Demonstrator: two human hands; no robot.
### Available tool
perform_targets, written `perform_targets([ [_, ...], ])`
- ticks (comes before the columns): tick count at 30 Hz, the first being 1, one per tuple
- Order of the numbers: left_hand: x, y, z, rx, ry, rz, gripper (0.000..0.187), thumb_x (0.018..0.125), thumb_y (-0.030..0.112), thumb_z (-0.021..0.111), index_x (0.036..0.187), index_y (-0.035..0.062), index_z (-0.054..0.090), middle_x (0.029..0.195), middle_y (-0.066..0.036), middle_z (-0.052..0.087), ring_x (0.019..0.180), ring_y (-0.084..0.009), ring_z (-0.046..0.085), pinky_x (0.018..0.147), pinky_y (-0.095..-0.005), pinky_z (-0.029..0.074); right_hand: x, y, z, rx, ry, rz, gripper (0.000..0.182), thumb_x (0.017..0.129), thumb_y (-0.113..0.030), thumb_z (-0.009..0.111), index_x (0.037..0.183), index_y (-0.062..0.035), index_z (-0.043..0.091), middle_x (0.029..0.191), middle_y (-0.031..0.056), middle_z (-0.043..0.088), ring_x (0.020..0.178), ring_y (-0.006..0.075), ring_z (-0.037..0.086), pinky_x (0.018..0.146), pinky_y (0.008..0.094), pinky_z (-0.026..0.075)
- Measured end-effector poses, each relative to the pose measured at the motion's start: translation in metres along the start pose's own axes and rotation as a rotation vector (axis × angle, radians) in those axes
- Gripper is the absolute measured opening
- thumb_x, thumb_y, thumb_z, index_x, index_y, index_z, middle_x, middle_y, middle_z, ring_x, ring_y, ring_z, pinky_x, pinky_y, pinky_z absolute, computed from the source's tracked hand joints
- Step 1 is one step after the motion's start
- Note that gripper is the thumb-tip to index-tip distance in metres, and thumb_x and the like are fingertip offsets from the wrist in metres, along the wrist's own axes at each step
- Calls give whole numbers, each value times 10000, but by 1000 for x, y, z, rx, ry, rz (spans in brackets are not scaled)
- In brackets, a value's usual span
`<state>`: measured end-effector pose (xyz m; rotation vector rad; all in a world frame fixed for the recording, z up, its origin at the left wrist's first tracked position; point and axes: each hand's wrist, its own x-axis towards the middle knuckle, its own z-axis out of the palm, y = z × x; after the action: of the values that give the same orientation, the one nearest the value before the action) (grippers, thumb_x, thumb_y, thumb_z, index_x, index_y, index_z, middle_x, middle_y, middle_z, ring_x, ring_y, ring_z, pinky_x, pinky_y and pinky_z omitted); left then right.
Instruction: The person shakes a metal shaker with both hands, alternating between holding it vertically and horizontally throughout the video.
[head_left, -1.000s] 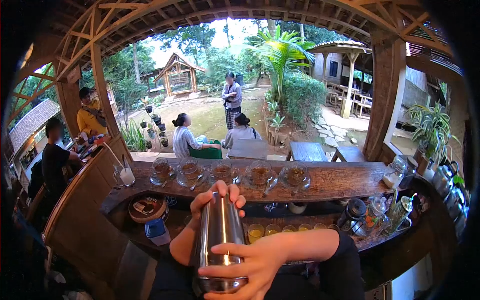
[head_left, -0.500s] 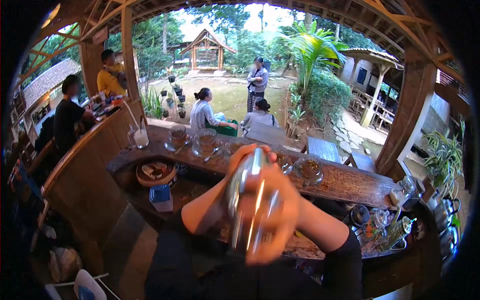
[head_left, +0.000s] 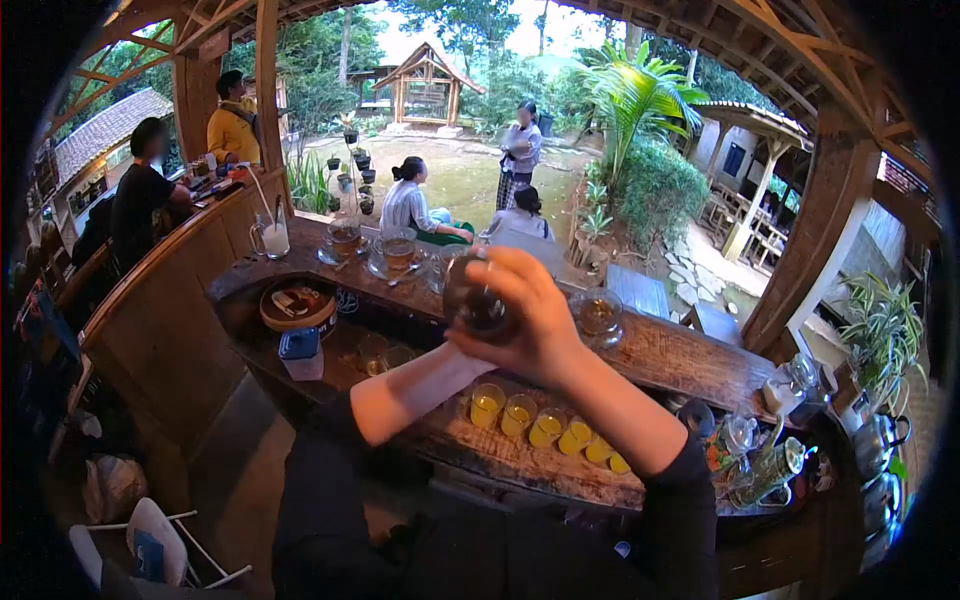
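A metal cocktail shaker point(head_left: 478, 308) is held up above the counter, its rounded dark end facing me. My right hand point(head_left: 535, 315) wraps around the shaker from the right, fingers closed over its top. My left hand point(head_left: 476, 358) reaches in from below left; its fingers are mostly hidden behind the shaker and my right hand. Under my forearms, several glasses of yellow drink point(head_left: 545, 428) stand in a row on the lower counter point(head_left: 590, 487). Beyond the shaker are glass cups of brown drink on saucers, one being the cup point(head_left: 398, 252).
A handled mug of pale drink point(head_left: 275, 240) stands at the upper counter's left end. A round wooden bowl point(head_left: 298, 306) and a blue-lidded box point(head_left: 300, 352) sit lower left. Jars and a metal pitcher point(head_left: 775, 470) crowd the right. Several people sit or stand beyond the counter.
The shaker has swung from upright to pointing end-on towards me, moving up slightly with both hands. The row of yellow glasses has come into sight below my arms.
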<state>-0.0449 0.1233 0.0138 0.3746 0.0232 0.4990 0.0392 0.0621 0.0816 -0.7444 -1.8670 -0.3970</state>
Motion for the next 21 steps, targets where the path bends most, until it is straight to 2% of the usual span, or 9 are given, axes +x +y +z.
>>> perform_targets([
  [2, 6, -11, 2, -66, -269, -71, 328, 832, 316, 462, 1032, 57, 486, 981, -135, 489, 934, -262, 510, 748, -443, 510, -1, -5, -22, -94, -142, -330, 465, 659, -150, 679, 1087, -90, 507, 1029, 124, 567, 1026, 330, 518, 901, 461, 380],
  [6, 8, -24, 33, 64, -843, 29, 347, 816, 340, 481, 986, 38, 484, 939, -123, 460, 931, -270, 474, 728, -457, 501, -7, -81, -67, 262, -202, -859, 416, 614, -255, 706, 1003, -175, 580, 1065, 83, 531, 890, 309, 539, 771, 446, 447],
  [9, 28, -31, 10, 8, -419, -117, 320, 830, 330, 465, 990, 56, 507, 928, -123, 510, 913, -272, 515, 734, -421, 501, -23, -42, -50, 257, -27, -465, 469, 592, -257, 729, 1019, -140, 573, 1091, 103, 525, 912, 310, 538, 787, 449, 440],
  [10, 15, -55, -1, -182, -415, 24, 317, 833, 323, 459, 1009, 64, 509, 915, -121, 533, 906, -273, 532, 770, -416, 485, -24, -40, -74, 243, -302, -36, 546, 654, -245, 715, 1129, -93, 493, 1018, 82, 558, 997, 289, 521, 877, 476, 386],
  [11, 11, -68, -4, -194, -409, 19, 317, 833, 323, 459, 1009, 64, 509, 915, -121, 533, 906, -273, 532, 770, -416, 485, -28, -17, -66, 9, -178, -209, 526, 575, -219, 763, 1052, -115, 567, 1090, 127, 528, 996, 312, 502, 861, 419, 404],
  [12, 9, -78, -8, -186, -397, -26, 318, 829, 323, 464, 1008, 64, 507, 920, -121, 529, 906, -272, 529, 768, -416, 486, -43, -12, -59, 141, 12, 97, 488, 586, -153, 744, 1043, -123, 575, 1069, 118, 540, 1002, 309, 499, 878, 420, 389],
  [16, 26, -74, 0, -79, -401, -188, 321, 815, 321, 483, 1005, 62, 499, 938, -121, 512, 907, -264, 518, 756, -415, 491, -52, -51, -84, -3, -175, -406, 484, 653, -229, 677, 1103, -173, 510, 1116, 71, 522, 980, 310, 522, 873, 475, 378],
  [18, 6, -73, 40, 122, -784, 38, 339, 781, 320, 521, 992, 58, 477, 985, -127, 460, 903, -252, 487, 748, -432, 495, -50, -98, -98, 67, -194, -800, 450, 735, -302, 580, 1161, -290, 437, 1129, -15, 527, 945, 268, 568, 844, 527, 373],
  [21, 6, -69, 45, 148, -630, 31, 321, 794, 306, 535, 1002, 69, 478, 954, -123, 474, 906, -257, 489, 755, -439, 491, -46, -88, -103, 101, -68, -805, 415, 722, -270, 585, 1113, -325, 458, 1102, -42, 531, 875, 257, 580, 819, 559, 374],
])
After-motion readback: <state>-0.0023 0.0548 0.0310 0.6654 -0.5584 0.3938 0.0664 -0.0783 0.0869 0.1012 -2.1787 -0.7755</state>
